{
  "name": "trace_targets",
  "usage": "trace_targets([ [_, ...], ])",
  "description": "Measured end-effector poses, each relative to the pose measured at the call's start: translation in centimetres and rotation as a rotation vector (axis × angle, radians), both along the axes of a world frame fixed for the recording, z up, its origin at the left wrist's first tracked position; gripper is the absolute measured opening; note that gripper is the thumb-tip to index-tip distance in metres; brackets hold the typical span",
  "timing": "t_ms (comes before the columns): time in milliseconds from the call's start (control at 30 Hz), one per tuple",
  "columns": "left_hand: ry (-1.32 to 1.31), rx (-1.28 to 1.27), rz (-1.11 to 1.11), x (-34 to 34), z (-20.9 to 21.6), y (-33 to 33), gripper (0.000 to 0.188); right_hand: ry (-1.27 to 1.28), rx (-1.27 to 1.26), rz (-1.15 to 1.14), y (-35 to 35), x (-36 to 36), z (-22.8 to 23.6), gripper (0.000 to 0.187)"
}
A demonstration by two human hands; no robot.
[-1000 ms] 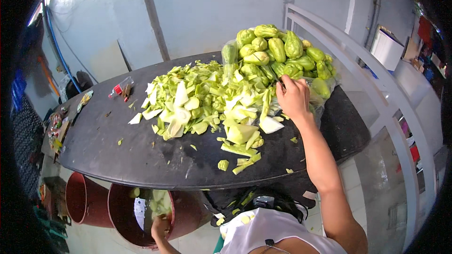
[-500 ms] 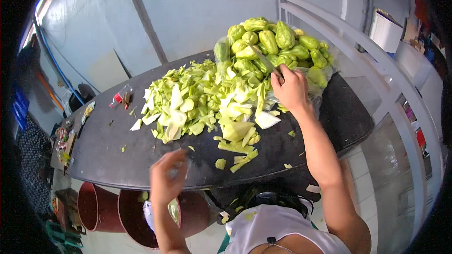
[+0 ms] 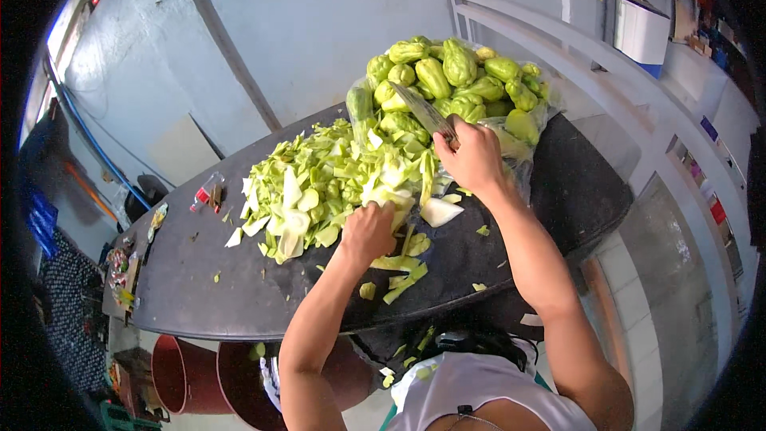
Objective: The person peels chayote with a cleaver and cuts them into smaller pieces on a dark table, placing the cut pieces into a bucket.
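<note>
My right hand (image 3: 471,156) grips a knife (image 3: 425,111), its blade slanting up and left in front of the whole green chayotes (image 3: 435,76). Those are heaped in a clear plastic bag (image 3: 523,164) at the back right of the dark table. Lower and to the left, my left hand (image 3: 369,231) is closed at the near edge of a pile of cut chayote pieces (image 3: 307,183). Its fingers curl round a pale chayote piece, mostly hidden by the hand. A white-fleshed slice (image 3: 440,211) lies between my hands, and green strips (image 3: 405,283) lie near the front edge.
The dark table (image 3: 199,287) has a rounded edge. A small clear bottle (image 3: 209,191) and wrappers lie at its left. Dark red bins (image 3: 169,371) stand below the front edge. A white railing (image 3: 638,124) runs along the right, and a pale wall (image 3: 319,24) rises behind.
My left hand has moved right and up from over the table's front onto the chayote piece and closed on it. The right hand still holds the knife; the view has shifted slightly.
</note>
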State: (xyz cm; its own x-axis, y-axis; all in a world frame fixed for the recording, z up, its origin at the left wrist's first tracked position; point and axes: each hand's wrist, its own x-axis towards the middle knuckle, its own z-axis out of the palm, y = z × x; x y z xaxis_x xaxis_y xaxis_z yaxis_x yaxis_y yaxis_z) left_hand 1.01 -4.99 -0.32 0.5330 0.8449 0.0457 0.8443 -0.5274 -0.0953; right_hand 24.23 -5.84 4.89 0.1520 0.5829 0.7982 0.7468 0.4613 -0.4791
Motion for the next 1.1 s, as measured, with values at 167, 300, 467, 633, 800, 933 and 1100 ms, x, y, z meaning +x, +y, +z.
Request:
trace_targets([
  [167,-0.391,-0.127,-0.087,-3.6,0.6,4.1,0.035,0.143,-0.025,0.126,-0.1,-0.4,0.0,0.024],
  [300,-1.901,-1.053,0.063,-3.6,3.7,5.5,0.046,0.421,-0.229,0.505,-1.0,-1.2,0.3,0.027],
  [467,-2.417,-1.069,0.005,-1.0,5.3,5.6,0.052,0.43,-0.487,0.615,-0.8,-3.2,-0.6,0.03],
  [633,-2.489,-1.056,0.077,0.3,4.2,4.7,0.056,0.4,-0.508,0.597,-0.5,-3.8,-0.9,0.031],
  [800,-2.318,-1.016,-0.072,-1.0,4.0,4.4,0.054,0.37,-0.581,0.594,-0.4,-3.9,-1.4,0.032],
  [933,-2.276,-0.961,-0.022,-1.3,4.6,3.5,0.051,0.365,-0.57,0.573,-0.5,-4.1,-1.4,0.033],
  [1100,-2.263,-0.852,0.022,-1.3,4.4,3.1,0.047,0.314,-0.556,0.56,-0.2,-4.1,-1.8,0.037],
])
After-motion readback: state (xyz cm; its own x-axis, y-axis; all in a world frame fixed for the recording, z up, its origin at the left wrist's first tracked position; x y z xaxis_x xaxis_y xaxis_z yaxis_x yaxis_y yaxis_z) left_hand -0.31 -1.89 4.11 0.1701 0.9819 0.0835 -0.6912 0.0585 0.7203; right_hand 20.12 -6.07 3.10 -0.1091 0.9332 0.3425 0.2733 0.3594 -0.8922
